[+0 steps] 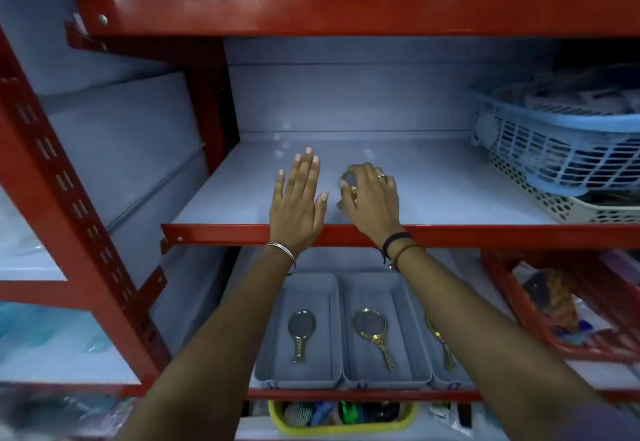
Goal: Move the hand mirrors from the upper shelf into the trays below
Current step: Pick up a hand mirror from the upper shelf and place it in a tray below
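Note:
On the upper shelf (450, 195) my right hand (372, 203) curls over a gold-framed hand mirror (348, 181) and grips it; only part of its rim and handle shows. My left hand (299, 201) lies flat beside it, fingers spread, holding nothing. Below, three grey trays stand side by side. The left tray (273, 336) holds a silver-faced mirror (300, 333). The middle tray (398, 336) holds a gold mirror (374, 335). In the right tray (424, 376) lies another gold mirror (440, 342), partly hidden by my right forearm.
A blue mesh basket (554, 150) stacked on a white one (568, 208) fills the upper shelf's right end. Red steel beams (221, 234) edge each shelf. A red basket (540, 333) sits right of the trays and a yellow bin (343, 423) below them.

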{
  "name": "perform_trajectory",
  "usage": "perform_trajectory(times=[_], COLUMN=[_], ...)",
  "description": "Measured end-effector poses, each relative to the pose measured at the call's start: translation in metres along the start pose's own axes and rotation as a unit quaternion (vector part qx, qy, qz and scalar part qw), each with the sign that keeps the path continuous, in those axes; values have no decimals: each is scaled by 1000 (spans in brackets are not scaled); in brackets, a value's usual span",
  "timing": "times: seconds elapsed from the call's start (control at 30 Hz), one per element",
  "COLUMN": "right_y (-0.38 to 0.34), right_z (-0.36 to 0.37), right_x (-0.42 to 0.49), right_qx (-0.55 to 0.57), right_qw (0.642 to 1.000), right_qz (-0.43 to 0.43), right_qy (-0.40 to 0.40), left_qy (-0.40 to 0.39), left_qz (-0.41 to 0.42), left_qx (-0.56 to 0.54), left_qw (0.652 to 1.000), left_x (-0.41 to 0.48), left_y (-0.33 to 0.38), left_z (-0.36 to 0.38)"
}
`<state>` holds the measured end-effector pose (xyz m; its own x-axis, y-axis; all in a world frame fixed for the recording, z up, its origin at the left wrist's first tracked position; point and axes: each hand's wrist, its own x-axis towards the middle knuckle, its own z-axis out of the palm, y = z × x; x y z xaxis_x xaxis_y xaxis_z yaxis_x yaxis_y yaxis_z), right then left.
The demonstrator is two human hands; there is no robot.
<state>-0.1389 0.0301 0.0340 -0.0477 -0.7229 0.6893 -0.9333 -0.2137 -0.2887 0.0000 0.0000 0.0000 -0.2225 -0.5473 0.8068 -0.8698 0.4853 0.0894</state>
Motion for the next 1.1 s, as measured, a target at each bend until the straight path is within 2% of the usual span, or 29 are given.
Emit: perform_trajectory(times=[0.1,0.2,0.33,0.5,0.57,0.6,0.7,0.83,0.97,1.1], right_y=[6,7,11,14,18,19,23,26,28,35], right_z=[14,23,32,38,38,37,34,25,-2,-40], right_x=[11,23,38,47,50,51,53,50,32,-10], right_qx=[-3,1,-17,4,85,163,355,494,543,547], right_qw=[992,949,921,909,896,879,800,724,716,732], right_qz=[106,244,284,317,343,361,418,453,418,368], right_qy=[-71,-200,-265,-270,-270,-264,-243,-162,-132,-170], left_qy=[-33,-49,-31,-38,-37,-41,-47,-54,-67,-77], left_qz=[-43,-39,-50,-46,-45,-46,-50,-63,-71,-84], left_qx=[18,51,67,75,73,72,69,65,66,56], left_qw=[998,997,996,995,996,996,995,994,993,992], left_x=[-5,-8,-7,-7,-7,-7,-7,-7,-6,-7], left_y=[-1,0,-1,-2,-2,-2,-2,-2,-2,2], left_z=[6,13,16,17,17,16,16,15,13,9])
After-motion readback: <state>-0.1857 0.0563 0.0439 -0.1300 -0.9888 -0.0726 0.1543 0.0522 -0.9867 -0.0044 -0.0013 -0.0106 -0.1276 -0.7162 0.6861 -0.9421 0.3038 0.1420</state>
